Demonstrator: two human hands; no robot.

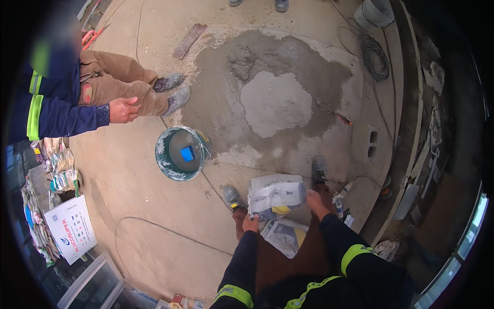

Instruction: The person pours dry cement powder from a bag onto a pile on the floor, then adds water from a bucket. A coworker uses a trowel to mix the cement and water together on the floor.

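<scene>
My left hand (251, 224) and my right hand (315, 201) grip a grey and white paper sack (277, 198) with a yellow patch, held in front of my legs above the concrete floor. A second flattened sack (284, 236) lies on the floor beneath it, by my feet. Ahead lies a pale heap of dry powder (275, 103) in the middle of a dark wet mortar patch (216, 98). A green bucket (170, 165) with grey water stands to the left of the sack.
Another person in a navy jacket with yellow stripes and tan trousers bends over at left, a hand (123, 109) on the knee. A coiled cable (374, 57) and a grey bucket (375, 13) are at far right. Stacked sacks (38, 226) sit lower left. A wooden plank (189, 41) lies at top.
</scene>
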